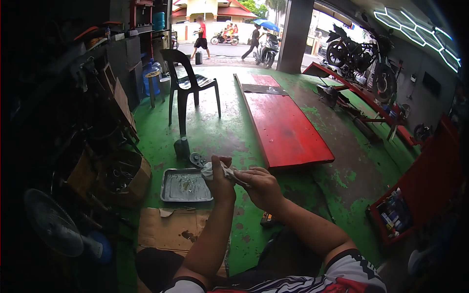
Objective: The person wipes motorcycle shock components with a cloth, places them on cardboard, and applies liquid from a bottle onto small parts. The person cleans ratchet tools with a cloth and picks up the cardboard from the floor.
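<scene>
In front of me, my left hand [220, 183] is closed around a whitish cloth [213, 171]. A round metal part [197, 159] sticks out of the cloth at its left end. My right hand [261, 184] is closed on the cloth's other end, its fingers pressed together. Below and left of my hands lies a metal tray [187, 186] on the green floor, its bottom wet or shiny with small bits in it. A dark cylindrical container [181, 148] stands just behind the tray.
Cardboard [171, 227] lies before me. Behind stand a black plastic chair [183, 80] and a red lift platform [286, 122]. At left are a fan [51, 222] and a box of parts [124, 176]; at right, a raised motorcycle [361, 58]. People pass outside.
</scene>
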`<action>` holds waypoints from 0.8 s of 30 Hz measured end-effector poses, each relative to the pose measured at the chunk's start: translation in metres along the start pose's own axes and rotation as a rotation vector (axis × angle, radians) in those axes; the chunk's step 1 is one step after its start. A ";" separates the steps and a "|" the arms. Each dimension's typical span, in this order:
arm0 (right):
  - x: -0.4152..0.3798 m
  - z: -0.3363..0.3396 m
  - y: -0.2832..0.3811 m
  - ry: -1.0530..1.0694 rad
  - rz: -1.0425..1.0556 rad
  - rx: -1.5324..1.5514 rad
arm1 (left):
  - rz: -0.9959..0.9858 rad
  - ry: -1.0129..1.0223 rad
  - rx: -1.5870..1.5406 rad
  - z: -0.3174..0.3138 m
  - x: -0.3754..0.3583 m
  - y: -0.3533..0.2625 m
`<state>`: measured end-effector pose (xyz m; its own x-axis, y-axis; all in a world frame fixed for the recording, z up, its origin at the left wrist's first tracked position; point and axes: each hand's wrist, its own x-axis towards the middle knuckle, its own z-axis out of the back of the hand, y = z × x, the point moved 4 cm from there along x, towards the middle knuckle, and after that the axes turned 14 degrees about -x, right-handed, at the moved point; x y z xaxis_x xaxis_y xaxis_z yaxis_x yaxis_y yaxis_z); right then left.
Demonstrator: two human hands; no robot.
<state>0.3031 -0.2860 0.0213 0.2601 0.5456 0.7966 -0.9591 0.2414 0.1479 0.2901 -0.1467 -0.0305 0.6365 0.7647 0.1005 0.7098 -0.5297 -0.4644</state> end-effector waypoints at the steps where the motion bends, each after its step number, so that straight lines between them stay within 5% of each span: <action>1: 0.000 0.003 0.002 0.016 0.035 -0.038 | 0.069 0.010 -0.036 0.002 0.003 -0.003; 3: 0.001 0.012 0.007 0.047 0.103 -0.114 | 0.209 0.032 -0.106 0.006 0.008 -0.010; 6: 0.002 0.032 -0.005 0.059 0.058 -0.050 | 0.094 -0.034 -0.099 0.020 0.031 -0.008; 9: -0.018 0.030 -0.046 0.072 -0.729 0.479 | 0.031 0.088 0.231 0.036 0.039 -0.006; 12: -0.004 0.017 -0.043 0.158 -0.540 0.358 | 0.037 0.350 0.609 0.017 0.014 -0.001; 16: -0.006 -0.003 -0.031 0.208 -0.563 0.482 | -0.072 0.657 1.040 0.004 -0.017 0.038; 19: -0.013 -0.009 -0.037 0.148 -0.794 0.486 | -0.178 0.600 1.002 -0.006 -0.035 0.043; 24: -0.016 -0.004 -0.052 0.014 -0.847 0.518 | -0.022 0.711 1.063 -0.006 -0.039 0.053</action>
<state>0.3492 -0.3036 -0.0012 0.8804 0.3650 0.3028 -0.3850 0.1772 0.9057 0.3044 -0.2071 -0.0537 0.8819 0.2320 0.4104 0.3420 0.2845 -0.8956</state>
